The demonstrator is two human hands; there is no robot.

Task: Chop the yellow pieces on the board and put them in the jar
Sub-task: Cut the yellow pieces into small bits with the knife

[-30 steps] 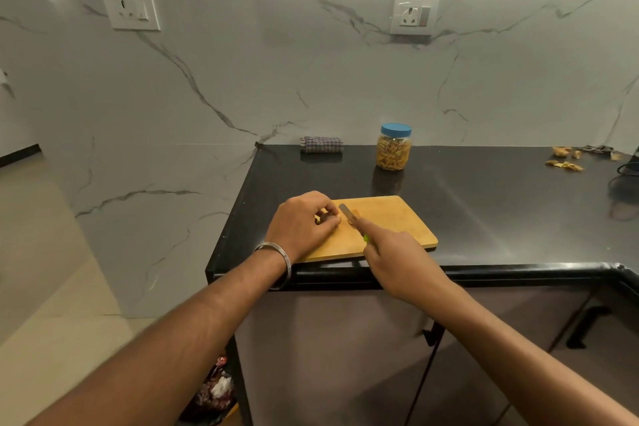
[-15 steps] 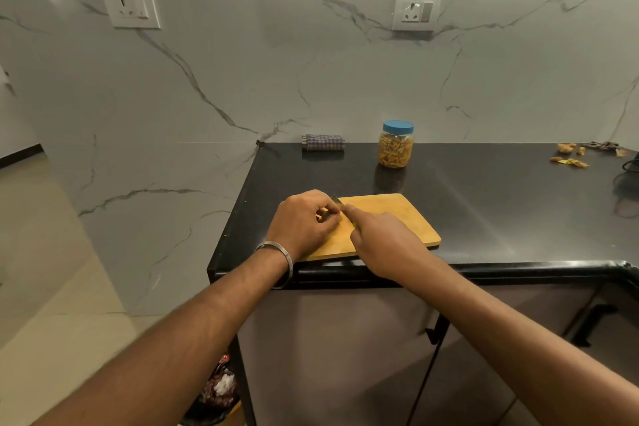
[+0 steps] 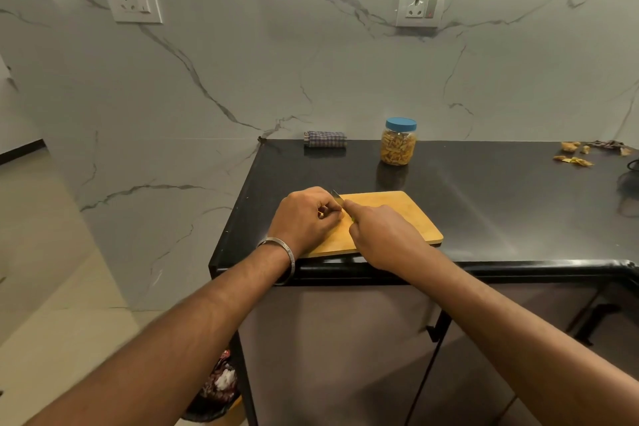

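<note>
Yellow pieces: I can barely see them, mostly hidden under my left hand's curled fingers on the board.
Left hand [image 3: 308, 218]: fingers curled down, pinning the pieces on the board's left part.
Right hand [image 3: 382, 235]: wrapped round a knife [image 3: 337, 198], forefinger along it, blade tip showing just beyond my left knuckles.
Board [image 3: 397, 218]: wooden, under both hands, at the counter's [image 3: 501, 204] near edge.
Jar [image 3: 398, 142]: blue lid on, beyond my right hand, well apart.
Folded cloth [image 3: 325, 139]: beyond my left hand, by the wall.
Scraps [image 3: 574, 160]: far right of my right hand.
</note>
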